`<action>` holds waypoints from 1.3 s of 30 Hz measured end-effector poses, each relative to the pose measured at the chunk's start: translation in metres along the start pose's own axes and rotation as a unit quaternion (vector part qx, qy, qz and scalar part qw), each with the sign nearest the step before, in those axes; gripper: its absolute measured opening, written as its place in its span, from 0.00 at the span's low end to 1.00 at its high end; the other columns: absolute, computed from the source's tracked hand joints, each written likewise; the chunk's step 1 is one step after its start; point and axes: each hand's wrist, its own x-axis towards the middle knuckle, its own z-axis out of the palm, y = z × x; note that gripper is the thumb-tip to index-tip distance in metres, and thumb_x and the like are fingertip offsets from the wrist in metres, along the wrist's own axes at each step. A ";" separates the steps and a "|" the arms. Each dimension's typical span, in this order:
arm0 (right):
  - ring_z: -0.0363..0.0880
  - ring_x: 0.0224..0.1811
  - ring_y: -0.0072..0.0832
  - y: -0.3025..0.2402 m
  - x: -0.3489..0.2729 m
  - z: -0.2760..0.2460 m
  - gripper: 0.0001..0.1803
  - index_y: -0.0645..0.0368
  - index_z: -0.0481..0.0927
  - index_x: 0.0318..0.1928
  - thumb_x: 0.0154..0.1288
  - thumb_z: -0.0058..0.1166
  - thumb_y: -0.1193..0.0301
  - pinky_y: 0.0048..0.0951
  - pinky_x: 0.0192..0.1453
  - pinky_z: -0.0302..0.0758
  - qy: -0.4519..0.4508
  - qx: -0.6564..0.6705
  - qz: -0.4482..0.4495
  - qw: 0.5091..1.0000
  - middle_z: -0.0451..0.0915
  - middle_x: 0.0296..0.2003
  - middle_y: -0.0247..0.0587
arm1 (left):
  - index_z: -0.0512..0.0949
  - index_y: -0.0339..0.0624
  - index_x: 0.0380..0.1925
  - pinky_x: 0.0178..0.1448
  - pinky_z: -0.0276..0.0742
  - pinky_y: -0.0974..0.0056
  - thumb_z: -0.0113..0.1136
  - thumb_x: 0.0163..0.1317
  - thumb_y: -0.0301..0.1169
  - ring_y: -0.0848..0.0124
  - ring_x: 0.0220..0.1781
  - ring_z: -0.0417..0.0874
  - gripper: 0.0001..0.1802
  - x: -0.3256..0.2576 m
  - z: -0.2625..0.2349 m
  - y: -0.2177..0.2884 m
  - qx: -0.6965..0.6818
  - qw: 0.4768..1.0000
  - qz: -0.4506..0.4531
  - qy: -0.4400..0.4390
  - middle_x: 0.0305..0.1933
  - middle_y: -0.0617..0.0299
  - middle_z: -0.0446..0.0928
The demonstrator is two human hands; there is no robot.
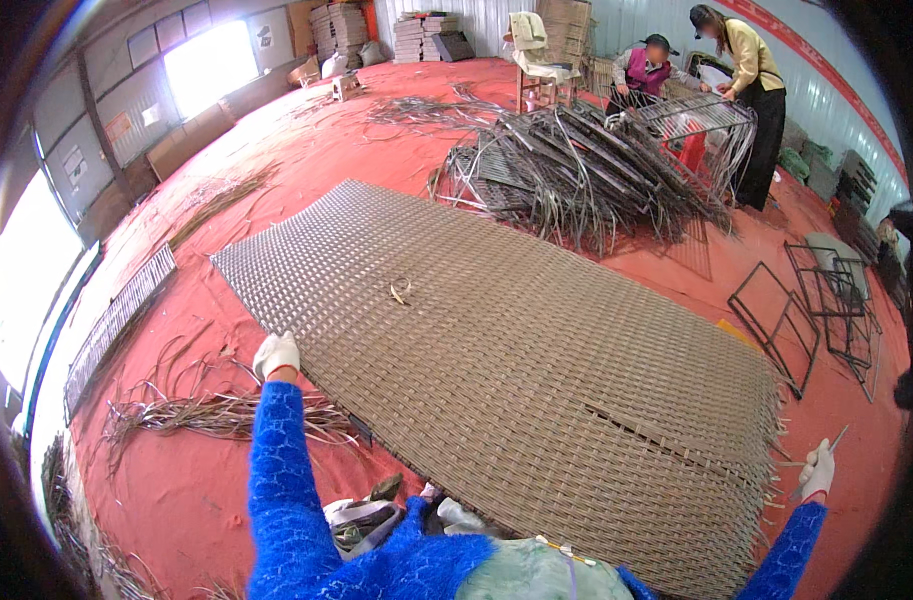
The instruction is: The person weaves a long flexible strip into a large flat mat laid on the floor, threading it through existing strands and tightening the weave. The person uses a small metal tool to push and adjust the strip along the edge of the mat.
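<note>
A large woven rattan panel (496, 330), brown-grey, lies slanting across in front of me. My left hand (277, 355), in a white glove, is closed on its near left edge. Beyond the panel's right end my right hand (817, 472), also gloved, is closed around a thin pointed metal tool (839, 437), whose exact kind I cannot make out. Loose strand ends stick out along that right edge, close to this hand. A long dark slit (666, 440) runs through the weave toward the right end. A small curled strip (400, 292) rests on top of the panel.
A bundle of loose strips (216, 418) lies on the red floor covering (176, 500) at left, near a narrow woven panel (121, 320). Farther off stands a big pile of dark frames and strips (586, 175), with two people working beside it. Bare metal frames (776, 325) lie at right.
</note>
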 end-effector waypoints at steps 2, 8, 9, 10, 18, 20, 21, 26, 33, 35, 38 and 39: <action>0.58 0.08 0.20 0.002 -0.006 0.016 0.16 0.46 0.65 0.30 0.71 0.48 0.53 0.24 0.09 0.52 -0.007 -0.091 -0.052 0.994 0.62 0.14 0.27 | 0.81 0.47 0.28 0.39 0.77 0.55 0.56 0.54 0.39 0.61 0.35 0.83 0.10 -0.006 -0.030 0.035 0.028 0.984 0.132 0.117 0.29 0.59 0.80; 0.77 0.36 0.47 0.002 -0.084 0.110 0.10 0.52 0.73 0.46 0.66 0.51 0.65 0.44 0.36 0.74 0.130 -0.647 -0.415 0.627 0.74 0.38 0.45 | 0.82 0.56 0.40 0.52 0.72 0.56 0.49 0.61 0.32 0.63 0.51 0.77 0.12 -0.027 -0.035 0.173 -0.038 0.871 0.485 0.066 0.42 0.61 0.77; 0.77 0.40 0.48 -0.002 -0.102 0.126 0.11 0.51 0.74 0.47 0.65 0.51 0.67 0.45 0.40 0.74 0.116 -0.624 -0.423 0.647 0.74 0.40 0.45 | 0.82 0.56 0.40 0.53 0.71 0.56 0.49 0.62 0.32 0.63 0.51 0.77 0.12 -0.026 -0.029 0.180 -0.016 0.864 0.501 0.038 0.44 0.60 0.77; 0.77 0.44 0.48 -0.005 -0.120 0.142 0.12 0.50 0.74 0.48 0.64 0.52 0.69 0.46 0.44 0.75 0.055 -0.622 -0.376 0.684 0.74 0.42 0.45 | 0.82 0.57 0.41 0.54 0.70 0.57 0.49 0.62 0.33 0.62 0.52 0.77 0.13 -0.025 -0.023 0.187 0.022 0.876 0.481 0.037 0.45 0.60 0.77; 0.79 0.38 0.42 0.012 -0.221 0.242 0.13 0.52 0.78 0.40 0.52 0.57 0.78 0.39 0.40 0.76 -0.213 -0.454 -0.512 0.697 0.76 0.36 0.41 | 0.82 0.49 0.32 0.48 0.74 0.57 0.59 0.55 0.31 0.65 0.49 0.78 0.06 0.014 -0.030 0.197 -0.003 0.821 0.560 0.113 0.42 0.62 0.78; 0.79 0.37 0.41 0.020 -0.240 0.262 0.12 0.51 0.78 0.39 0.51 0.58 0.76 0.39 0.39 0.76 -0.279 -0.450 -0.511 0.677 0.77 0.36 0.39 | 0.82 0.45 0.32 0.47 0.75 0.59 0.62 0.53 0.30 0.64 0.44 0.80 0.06 0.010 -0.040 0.200 -0.189 0.834 0.518 0.015 0.38 0.61 0.80; 0.80 0.38 0.40 0.023 -0.249 0.271 0.12 0.51 0.79 0.39 0.51 0.58 0.76 0.38 0.39 0.77 -0.310 -0.453 -0.507 0.664 0.77 0.37 0.38 | 0.81 0.43 0.33 0.46 0.75 0.60 0.64 0.52 0.30 0.63 0.42 0.81 0.08 0.006 -0.044 0.202 -0.296 0.817 0.494 -0.031 0.36 0.60 0.81; 0.81 0.37 0.37 0.034 -0.280 0.306 0.11 0.52 0.78 0.38 0.53 0.63 0.69 0.37 0.39 0.77 -0.381 -0.524 -0.477 0.594 0.78 0.36 0.38 | 0.81 0.45 0.33 0.36 0.76 0.63 0.64 0.55 0.33 0.67 0.28 0.81 0.07 -0.001 -0.062 0.207 -0.351 0.816 0.381 -0.257 0.28 0.61 0.82; 0.81 0.36 0.37 0.029 -0.271 0.318 0.09 0.53 0.77 0.32 0.56 0.60 0.64 0.39 0.39 0.77 -0.389 -0.621 -0.491 0.471 0.78 0.28 0.38 | 0.83 0.44 0.31 0.41 0.78 0.57 0.58 0.60 0.43 0.57 0.34 0.84 0.14 0.008 -0.067 0.176 0.169 0.797 0.572 -0.091 0.32 0.59 0.84; 0.81 0.38 0.37 0.027 -0.266 0.321 0.07 0.54 0.77 0.30 0.57 0.59 0.65 0.39 0.40 0.77 -0.405 -0.570 -0.512 0.500 0.78 0.30 0.39 | 0.84 0.44 0.32 0.48 0.77 0.56 0.57 0.60 0.40 0.58 0.40 0.83 0.13 0.008 -0.064 0.168 0.100 0.800 0.584 -0.097 0.36 0.59 0.83; 0.80 0.39 0.35 0.022 -0.263 0.328 0.06 0.56 0.79 0.33 0.61 0.57 0.67 0.37 0.42 0.77 -0.426 -0.479 -0.492 0.589 0.80 0.34 0.40 | 0.84 0.44 0.34 0.56 0.73 0.58 0.59 0.58 0.35 0.59 0.49 0.79 0.10 0.027 -0.067 0.138 -0.339 0.791 0.508 0.022 0.40 0.55 0.82; 0.80 0.40 0.35 0.020 -0.263 0.331 0.07 0.58 0.80 0.34 0.63 0.56 0.68 0.36 0.43 0.77 -0.472 -0.377 -0.474 0.641 0.80 0.36 0.41 | 0.84 0.44 0.38 0.55 0.73 0.59 0.62 0.57 0.34 0.58 0.49 0.79 0.11 0.031 -0.065 0.125 -0.327 0.882 0.340 0.008 0.42 0.53 0.81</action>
